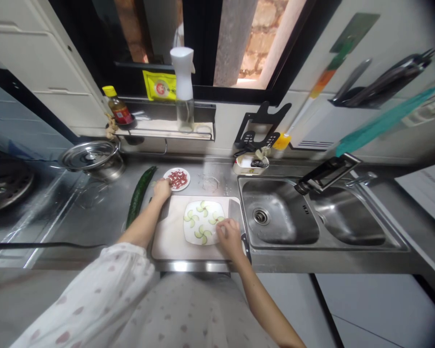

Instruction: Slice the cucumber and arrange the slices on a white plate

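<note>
A square white plate lies on a pale cutting board, with several pinwheels of thin green-edged cucumber slices on it. My right hand is over the plate's right side, fingertips pinched beside the right pinwheel, which has a tiny red spot at its centre. Whatever is in the pinch is too small to make out. To the upper left, my left hand has its fingers closed at the rim of a small white plate of red bits. A cleaver lies along the board's right edge, partly behind my right hand.
A whole cucumber lies left of the board. Behind it stands a lidded steel pot. A double sink with a tap adjoins the board on the right. A spray bottle and a sauce bottle stand on the rear shelf.
</note>
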The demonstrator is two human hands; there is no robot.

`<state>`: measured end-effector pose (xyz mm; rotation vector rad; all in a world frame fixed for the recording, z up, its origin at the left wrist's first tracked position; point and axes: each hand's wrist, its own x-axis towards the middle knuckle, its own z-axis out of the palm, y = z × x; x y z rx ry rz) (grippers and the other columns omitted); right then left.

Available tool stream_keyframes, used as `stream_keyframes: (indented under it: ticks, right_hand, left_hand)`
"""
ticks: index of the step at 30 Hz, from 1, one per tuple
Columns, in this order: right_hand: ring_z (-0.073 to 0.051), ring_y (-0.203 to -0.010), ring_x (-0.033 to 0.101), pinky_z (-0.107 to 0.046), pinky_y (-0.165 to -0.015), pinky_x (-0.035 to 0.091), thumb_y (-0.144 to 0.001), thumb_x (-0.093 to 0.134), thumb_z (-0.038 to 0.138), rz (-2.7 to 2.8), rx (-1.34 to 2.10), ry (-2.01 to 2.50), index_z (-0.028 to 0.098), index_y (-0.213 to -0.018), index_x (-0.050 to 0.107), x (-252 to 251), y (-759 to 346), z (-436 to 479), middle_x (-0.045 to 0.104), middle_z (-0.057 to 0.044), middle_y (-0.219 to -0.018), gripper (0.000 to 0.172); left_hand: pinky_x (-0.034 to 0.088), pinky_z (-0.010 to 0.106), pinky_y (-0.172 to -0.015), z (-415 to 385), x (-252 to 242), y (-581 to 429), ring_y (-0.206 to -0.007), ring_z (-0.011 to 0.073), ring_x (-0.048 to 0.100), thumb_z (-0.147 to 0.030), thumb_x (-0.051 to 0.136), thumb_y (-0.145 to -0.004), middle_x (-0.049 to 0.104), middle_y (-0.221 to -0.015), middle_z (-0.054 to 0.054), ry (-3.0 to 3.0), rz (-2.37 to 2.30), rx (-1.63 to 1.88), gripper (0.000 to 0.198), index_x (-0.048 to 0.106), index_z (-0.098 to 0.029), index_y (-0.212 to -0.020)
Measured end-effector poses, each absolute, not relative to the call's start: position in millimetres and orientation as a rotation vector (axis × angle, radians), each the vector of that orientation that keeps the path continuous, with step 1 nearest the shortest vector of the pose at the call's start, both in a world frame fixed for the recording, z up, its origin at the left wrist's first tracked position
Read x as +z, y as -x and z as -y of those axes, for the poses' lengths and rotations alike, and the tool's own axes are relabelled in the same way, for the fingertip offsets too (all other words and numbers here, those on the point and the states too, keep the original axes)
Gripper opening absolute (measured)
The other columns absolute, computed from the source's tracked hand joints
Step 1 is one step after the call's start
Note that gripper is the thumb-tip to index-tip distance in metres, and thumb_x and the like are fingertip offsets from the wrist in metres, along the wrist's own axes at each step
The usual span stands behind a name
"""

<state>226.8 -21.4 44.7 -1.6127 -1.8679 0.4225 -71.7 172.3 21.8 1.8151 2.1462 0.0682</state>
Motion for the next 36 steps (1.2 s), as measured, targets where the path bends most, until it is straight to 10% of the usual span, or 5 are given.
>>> stream_keyframes:
  ticks: [36]
  right_hand:
    - [-0.021, -0.087, 0.049, -0.033, -0.081, 0.039, -0.087, 0.048, 0.023, 1.837, 0.462, 1.568, 0.02, -0.076, 0.062, 42.5, -223.3, 22.0, 0.06, -0.006, -0.087, 0.018]
  left_hand:
    - [0.043, 0.026, -0.075, -155.7, 17.7, 80.5, -0.088, 0.0194, 0.061, -0.033, 0.051, -0.083, 0.067, -0.101, 0.008, -2.081, -1.923, 0.275, 0.024, 0.068, -0.017, -0.09]
